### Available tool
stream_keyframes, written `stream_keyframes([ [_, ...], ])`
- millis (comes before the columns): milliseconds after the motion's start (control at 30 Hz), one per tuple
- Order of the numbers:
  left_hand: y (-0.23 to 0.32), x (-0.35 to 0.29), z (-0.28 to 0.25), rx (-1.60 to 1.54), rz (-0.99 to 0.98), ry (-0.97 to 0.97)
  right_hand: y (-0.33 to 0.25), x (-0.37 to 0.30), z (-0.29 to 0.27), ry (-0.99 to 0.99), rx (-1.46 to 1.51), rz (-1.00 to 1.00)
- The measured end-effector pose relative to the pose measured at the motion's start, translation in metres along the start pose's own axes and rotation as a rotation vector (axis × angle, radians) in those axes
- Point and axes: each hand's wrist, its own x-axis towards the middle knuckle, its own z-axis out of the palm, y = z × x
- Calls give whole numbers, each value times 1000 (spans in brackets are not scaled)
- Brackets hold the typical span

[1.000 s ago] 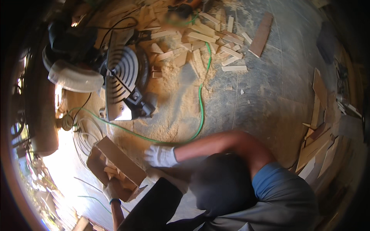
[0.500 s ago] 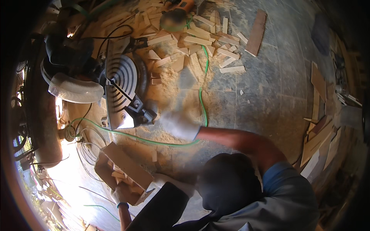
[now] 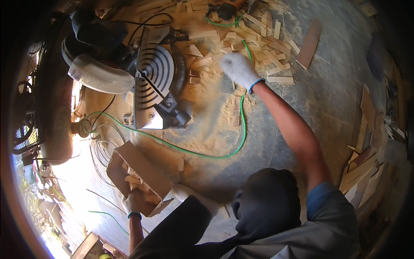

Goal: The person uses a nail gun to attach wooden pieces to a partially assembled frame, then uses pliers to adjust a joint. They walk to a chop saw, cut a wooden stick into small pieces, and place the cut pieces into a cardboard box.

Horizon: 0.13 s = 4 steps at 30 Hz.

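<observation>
My left hand (image 3: 133,204), in a pale glove with a blue cuff, grips the near left edge of an open cardboard box (image 3: 145,169). Short wood pieces (image 3: 134,179) lie inside the box, which is tilted beside my dark-trousered leg (image 3: 183,224). My right hand (image 3: 239,72), in a white glove with a blue cuff, is stretched far forward over the near edge of a pile of wood offcuts (image 3: 276,57). Its fingers look curled; anything in them is hidden.
A mitre saw (image 3: 156,77) with a pale dust bag (image 3: 101,77) stands at the left. A green cord (image 3: 189,151) curves across the sawdust-strewn floor. One wide brown board (image 3: 309,43) lies at the far right; more boards (image 3: 360,170) rest along the right side.
My right hand has moved forward and rightward, from near the saw's clamp to the offcuts. The view has shifted slightly. My left hand stays on the box.
</observation>
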Motion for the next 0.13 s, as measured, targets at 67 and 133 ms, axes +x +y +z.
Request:
stream_keyframes([
  [67, -14, 6, -14, -142, -40, -44, -15, 10, 3, -141, -420, -62],
  [133, -43, 22, -44, -274, -107, -50, -24, 17, 18, 86, -564, -228],
])
